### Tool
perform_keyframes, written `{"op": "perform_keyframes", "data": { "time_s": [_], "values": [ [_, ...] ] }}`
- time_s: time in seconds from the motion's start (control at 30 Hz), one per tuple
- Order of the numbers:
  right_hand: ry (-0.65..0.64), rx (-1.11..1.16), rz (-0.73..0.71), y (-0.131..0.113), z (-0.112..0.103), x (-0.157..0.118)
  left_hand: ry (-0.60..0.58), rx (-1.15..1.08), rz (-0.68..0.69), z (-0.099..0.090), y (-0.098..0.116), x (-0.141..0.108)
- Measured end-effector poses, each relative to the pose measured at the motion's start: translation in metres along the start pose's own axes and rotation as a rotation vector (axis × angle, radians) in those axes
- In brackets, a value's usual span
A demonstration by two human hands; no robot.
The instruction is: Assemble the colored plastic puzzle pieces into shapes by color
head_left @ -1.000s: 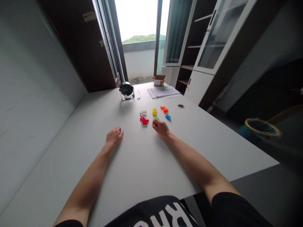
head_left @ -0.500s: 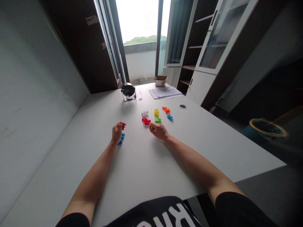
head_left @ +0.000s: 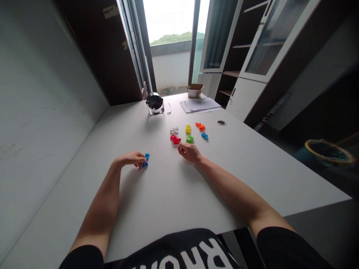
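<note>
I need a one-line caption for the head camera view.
Left hand touches a blue plastic piece; right hand rests near a red piece on a white table.

White laminate table (head_left: 84, 194): 6 plastic toy pieces lying in 2 rows. Far row, left to right: white piece (head_left: 174, 130), yellow piece (head_left: 188, 129), orange piece (head_left: 200, 126). Near row: red piece (head_left: 175, 139), green piece (head_left: 190, 139), small blue piece (head_left: 204, 136). Right hand (head_left: 190, 152) just before the green piece. Left hand (head_left: 129, 159) further left, fingertips (head_left: 139, 161) touching a second blue plastic piece (head_left: 145, 160); whether that piece is on the tabletop is hard to tell. Behind the rows, left to right, on the table: round metal device (head_left: 155, 104), stacked white papers (head_left: 199, 105), open cardboard box (head_left: 195, 90).
</note>
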State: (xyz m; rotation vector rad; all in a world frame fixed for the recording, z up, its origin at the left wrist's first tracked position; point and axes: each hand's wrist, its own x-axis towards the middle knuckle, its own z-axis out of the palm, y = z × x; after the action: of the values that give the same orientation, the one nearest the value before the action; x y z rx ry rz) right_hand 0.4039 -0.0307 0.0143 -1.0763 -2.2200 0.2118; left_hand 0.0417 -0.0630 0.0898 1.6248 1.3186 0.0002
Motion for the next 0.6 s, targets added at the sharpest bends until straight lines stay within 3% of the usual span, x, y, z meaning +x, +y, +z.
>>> {"op": "perform_keyframes", "data": {
  "time_s": [0.2, 0.47, 0.6],
  "values": [
    [0.007, 0.011, 0.013, -0.002, -0.002, 0.001, 0.322, 0.161, 0.172, 0.009, 0.002, 0.02],
    [0.026, 0.139, 0.02, -0.02, 0.001, 0.003, 0.351, 0.046, 0.28, 0.014, 0.0, 0.03],
    [-0.068, 0.207, -0.003, -0.034, 0.009, 0.002, 0.556, 0.08, 0.302, 0.009, -0.006, 0.033]
  ]
}}
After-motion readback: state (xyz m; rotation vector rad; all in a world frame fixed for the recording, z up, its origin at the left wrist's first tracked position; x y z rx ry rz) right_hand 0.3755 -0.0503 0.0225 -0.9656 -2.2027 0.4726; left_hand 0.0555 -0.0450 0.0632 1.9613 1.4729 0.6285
